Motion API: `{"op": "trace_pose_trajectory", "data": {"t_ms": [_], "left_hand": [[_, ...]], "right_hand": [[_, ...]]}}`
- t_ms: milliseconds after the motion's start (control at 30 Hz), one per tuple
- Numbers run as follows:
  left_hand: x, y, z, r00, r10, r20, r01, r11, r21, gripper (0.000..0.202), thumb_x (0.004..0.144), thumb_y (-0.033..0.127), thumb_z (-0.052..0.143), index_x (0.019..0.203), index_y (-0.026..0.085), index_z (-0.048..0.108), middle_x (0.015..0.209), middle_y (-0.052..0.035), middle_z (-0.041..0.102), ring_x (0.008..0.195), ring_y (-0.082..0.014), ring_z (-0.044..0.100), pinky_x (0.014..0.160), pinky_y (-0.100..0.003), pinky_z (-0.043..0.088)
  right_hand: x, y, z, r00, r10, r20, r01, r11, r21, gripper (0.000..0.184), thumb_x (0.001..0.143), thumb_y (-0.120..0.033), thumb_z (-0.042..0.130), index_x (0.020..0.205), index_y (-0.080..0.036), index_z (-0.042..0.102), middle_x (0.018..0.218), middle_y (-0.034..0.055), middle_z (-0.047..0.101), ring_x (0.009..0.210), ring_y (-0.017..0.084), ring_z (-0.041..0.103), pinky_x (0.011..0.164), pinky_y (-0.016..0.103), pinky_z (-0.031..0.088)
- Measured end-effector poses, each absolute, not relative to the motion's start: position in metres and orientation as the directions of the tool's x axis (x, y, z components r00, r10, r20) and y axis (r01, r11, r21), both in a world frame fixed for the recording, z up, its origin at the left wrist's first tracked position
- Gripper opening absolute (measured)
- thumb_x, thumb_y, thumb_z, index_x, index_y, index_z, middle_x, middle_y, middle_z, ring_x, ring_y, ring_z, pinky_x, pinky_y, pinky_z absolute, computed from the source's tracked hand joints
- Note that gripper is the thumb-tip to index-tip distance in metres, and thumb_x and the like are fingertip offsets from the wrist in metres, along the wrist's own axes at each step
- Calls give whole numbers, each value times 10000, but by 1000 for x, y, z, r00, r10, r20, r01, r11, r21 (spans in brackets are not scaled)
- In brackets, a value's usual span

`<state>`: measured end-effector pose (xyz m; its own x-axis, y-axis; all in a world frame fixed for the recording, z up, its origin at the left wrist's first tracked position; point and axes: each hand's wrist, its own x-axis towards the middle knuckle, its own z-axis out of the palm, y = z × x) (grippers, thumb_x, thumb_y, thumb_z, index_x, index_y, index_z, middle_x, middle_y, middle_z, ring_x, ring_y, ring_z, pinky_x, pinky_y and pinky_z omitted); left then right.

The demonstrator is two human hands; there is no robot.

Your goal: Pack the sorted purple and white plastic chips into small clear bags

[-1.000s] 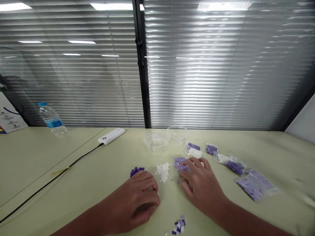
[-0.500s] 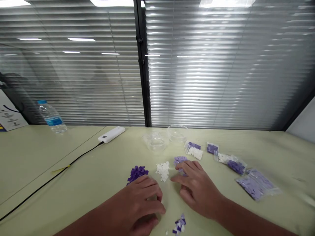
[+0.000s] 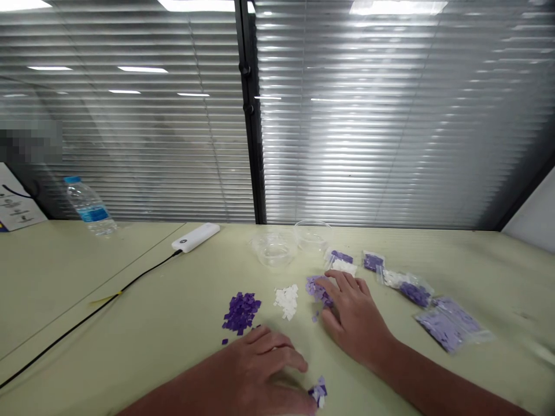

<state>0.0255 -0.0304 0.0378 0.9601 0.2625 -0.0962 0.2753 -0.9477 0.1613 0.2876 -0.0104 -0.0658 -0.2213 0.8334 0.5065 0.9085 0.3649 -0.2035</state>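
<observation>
My right hand (image 3: 358, 326) rests with fingers spread on pale purple squares (image 3: 315, 288); my left hand (image 3: 260, 375), fingers apart, lies beside a purple-and-white pile (image 3: 318, 391). The water bottle's label (image 3: 93, 215) is unreadable.

bowl (image 3: 274, 252): clear glossy plastic | bag (image 3: 451, 325): shiny plastic | desk (image 3: 511, 289): matt laminate

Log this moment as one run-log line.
left hand: beside mixed purple-and-white square pieces | right hand: touching pale lilac square pieces
</observation>
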Motion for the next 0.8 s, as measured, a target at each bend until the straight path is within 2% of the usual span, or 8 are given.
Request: {"op": "trace_pose_trajectory", "data": {"t_ms": [100,233,367,600,800], "left_hand": [[18,-24,24,950,309,-40,309,-919,244,538,846,364,712,1337,469,522,1323,58,626,1150,-143,603,1045,-271,564],[14,-16,12,932,362,15,340,-888,310,482,834,428,723,1284,463,555,1265,53,636,1125,-133,606,1061,-282,543],[16,-16,11,923,384,14,361,-881,306,388,835,455,716,1205,428,606,1206,47,653,1090,-123,610,1041,-274,533],[12,-13,4,917,389,91,348,-890,296,420,814,453,756,1206,429,607,1201,54,661,1079,-108,606,1028,-233,515],[9,-7,1,887,460,32,426,-845,322,419,863,467,684,1266,463,572,1265,61,649,1164,-121,592,1104,-284,503]], "right_hand": [[288,-10,-66,-231,842,488,907,367,-204,416,874,-217,531,1282,-255,604,1357,97,552,1261,301,484,1041,497,326],[287,-9,-66,-207,848,487,909,351,-226,330,902,-234,529,1219,-233,621,1339,105,567,1260,299,489,1042,488,337],[286,-8,-65,-225,855,467,901,365,-234,351,942,-255,519,1282,-261,607,1358,90,560,1276,288,482,1046,478,342],[286,-11,-62,-275,831,484,853,443,-276,295,935,-242,559,1214,-280,650,1338,64,561,1255,268,484,1043,456,343],[285,-12,-61,-307,805,508,807,503,-310,332,899,-201,594,1218,-274,648,1325,58,574,1241,253,494,1051,442,337]]}}
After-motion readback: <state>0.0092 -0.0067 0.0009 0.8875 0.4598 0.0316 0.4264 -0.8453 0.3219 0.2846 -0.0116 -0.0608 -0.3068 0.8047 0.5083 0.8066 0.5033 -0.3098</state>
